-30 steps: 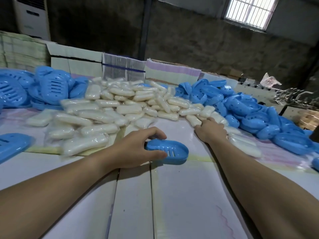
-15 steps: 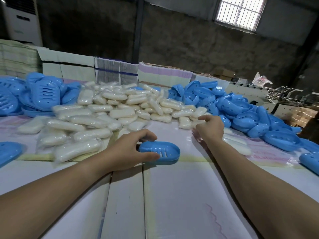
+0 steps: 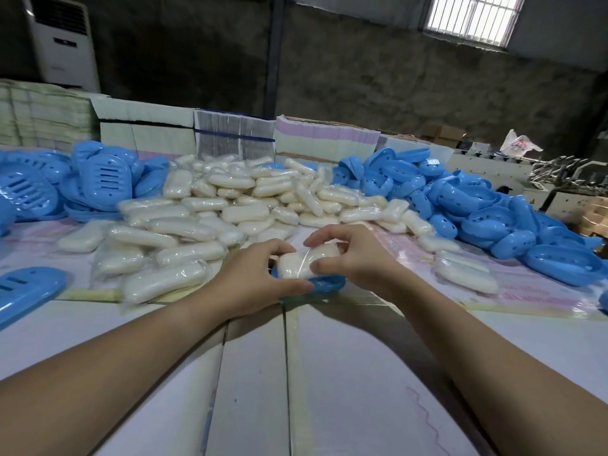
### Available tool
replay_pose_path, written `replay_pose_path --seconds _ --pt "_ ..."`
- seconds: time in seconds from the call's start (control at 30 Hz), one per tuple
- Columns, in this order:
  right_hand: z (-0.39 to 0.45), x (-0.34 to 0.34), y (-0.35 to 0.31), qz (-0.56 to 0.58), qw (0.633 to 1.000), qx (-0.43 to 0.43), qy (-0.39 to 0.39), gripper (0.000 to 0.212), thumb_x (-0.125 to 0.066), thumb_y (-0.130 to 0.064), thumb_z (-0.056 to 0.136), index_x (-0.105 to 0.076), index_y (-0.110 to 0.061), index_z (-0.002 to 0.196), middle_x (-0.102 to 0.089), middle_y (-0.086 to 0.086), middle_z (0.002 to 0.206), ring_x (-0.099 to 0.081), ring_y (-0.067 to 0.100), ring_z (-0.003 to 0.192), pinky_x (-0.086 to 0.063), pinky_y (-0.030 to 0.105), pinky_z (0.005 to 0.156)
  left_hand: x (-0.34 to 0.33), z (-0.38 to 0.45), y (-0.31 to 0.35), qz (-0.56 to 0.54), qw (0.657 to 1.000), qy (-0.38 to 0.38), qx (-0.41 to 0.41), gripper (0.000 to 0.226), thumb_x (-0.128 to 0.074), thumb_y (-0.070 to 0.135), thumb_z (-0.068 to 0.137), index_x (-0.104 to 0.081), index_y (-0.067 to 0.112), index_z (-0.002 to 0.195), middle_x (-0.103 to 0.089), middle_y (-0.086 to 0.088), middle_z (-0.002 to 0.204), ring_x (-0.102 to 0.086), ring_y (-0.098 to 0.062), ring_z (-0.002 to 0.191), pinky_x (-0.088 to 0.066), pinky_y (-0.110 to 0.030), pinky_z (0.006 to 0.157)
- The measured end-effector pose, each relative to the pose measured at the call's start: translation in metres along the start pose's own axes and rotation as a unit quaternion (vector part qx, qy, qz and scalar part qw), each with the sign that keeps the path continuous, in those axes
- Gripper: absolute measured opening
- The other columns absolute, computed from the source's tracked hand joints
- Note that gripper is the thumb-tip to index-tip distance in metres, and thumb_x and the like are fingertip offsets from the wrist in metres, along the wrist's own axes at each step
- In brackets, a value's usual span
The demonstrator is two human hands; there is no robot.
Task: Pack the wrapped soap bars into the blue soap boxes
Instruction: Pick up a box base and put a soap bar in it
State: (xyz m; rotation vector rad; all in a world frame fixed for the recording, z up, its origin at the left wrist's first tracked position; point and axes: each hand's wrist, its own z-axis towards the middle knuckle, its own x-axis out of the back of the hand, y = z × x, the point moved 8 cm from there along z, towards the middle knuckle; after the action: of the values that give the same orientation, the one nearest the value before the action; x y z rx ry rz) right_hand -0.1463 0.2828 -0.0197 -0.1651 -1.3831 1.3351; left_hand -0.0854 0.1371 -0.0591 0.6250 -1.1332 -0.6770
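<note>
Both hands meet mid-counter! The right hand [image 3: 353, 258] pinches a wrapped soap bar [image 3: 304, 262] between thumb and curled fingers, setting it into the blue soap box [image 3: 325, 284], which the left hand [image 3: 253, 281] grips by its near rim. That bar looks firm and light, but its clear film is likely slick, so holding it by the ends seems safest. The soap pile [image 3: 230, 205] waits toward the counter's far edge.
</note>
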Motion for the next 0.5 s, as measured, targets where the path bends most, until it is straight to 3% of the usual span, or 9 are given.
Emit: replay_pose_path --seconds 0.07,0.17,0.23,0.3,0.4,0.5 --pt "0.000 -0.006 -0.002 -0.016 0.999 0.020 -0.020 0.031 -0.078 -0.003 0.072 -0.073 -0.027 0.091 -0.067 -0.018 0.078 -0.055 -0.001 0.065 -0.041 0.014 0.063 0.002 -0.001 0.000 0.004 1.000 0.012 0.003 0.048 -0.088 0.052 0.062 -0.066 0.040 0.103 -0.067 0.015 0.106 -0.065 -0.006 0.096 -0.058 -0.040 0.085" --pt "-0.001 -0.001 -0.005 -0.074 0.995 0.051 -0.044 0.029 -0.078 -0.010 0.075 -0.074 -0.026 0.099 -0.069 -0.018 0.094 -0.061 -0.008 0.085 -0.044 0.008 0.074 0.004 -0.001 0.001 0.009 1.000 0.026 0.000 0.043 -0.089 0.055 0.060 -0.068 0.044 0.097 -0.059 0.017 0.107 -0.062 -0.008 0.099 -0.056 -0.038 0.086" --pt "-0.001 0.007 -0.003 -0.091 0.993 0.051 -0.054 0.028 -0.078 -0.013 0.078 -0.073 -0.031 0.098 -0.070 -0.018 0.100 -0.060 -0.005 0.097 -0.047 0.013 0.086 0.003 0.001 0.001 0.026 0.999 0.021 -0.002 0.040 -0.087 0.053 0.064 -0.071 0.041 0.099 -0.056 0.016 0.104 -0.060 -0.008 0.099 -0.055 -0.035 0.085" --pt "-0.001 0.010 0.004 -0.093 0.993 0.025 -0.074 0.024 -0.077 -0.014 0.078 -0.073 -0.033 0.093 -0.070 -0.017 0.099 -0.062 0.002 0.097 -0.050 0.022 0.089 0.004 0.002 0.000 0.040 0.999 0.019 -0.001 0.041 -0.085 0.053 0.066 -0.073 0.037 0.102 -0.057 0.016 0.101 -0.061 -0.008 0.095 -0.054 -0.028 0.079" --pt "-0.003 0.008 0.007 -0.100 0.990 0.018 -0.095 0.021 -0.078 -0.013 0.078 -0.075 -0.031 0.089 -0.071 -0.016 0.093 -0.062 -0.003 0.080 -0.050 0.016 0.073 0.004 0.000 0.001 0.032 0.999 0.018 -0.010 0.049 -0.084 0.051 0.068 -0.074 0.031 0.111 -0.064 0.017 0.104 -0.062 -0.005 0.094 -0.053 -0.023 0.078" --pt "-0.003 0.005 0.000 -0.111 0.988 0.041 -0.102 0.029 -0.078 -0.010 0.078 -0.071 -0.037 0.087 -0.070 -0.016 0.089 -0.058 -0.012 0.071 -0.044 0.007 0.064 0.004 -0.002 0.004 0.019 1.000 0.013 -0.021 0.040 -0.084 0.047 0.070 -0.073 0.034 0.107 -0.068 0.019 0.101 -0.064 0.000 0.092 -0.052 -0.015 0.071"
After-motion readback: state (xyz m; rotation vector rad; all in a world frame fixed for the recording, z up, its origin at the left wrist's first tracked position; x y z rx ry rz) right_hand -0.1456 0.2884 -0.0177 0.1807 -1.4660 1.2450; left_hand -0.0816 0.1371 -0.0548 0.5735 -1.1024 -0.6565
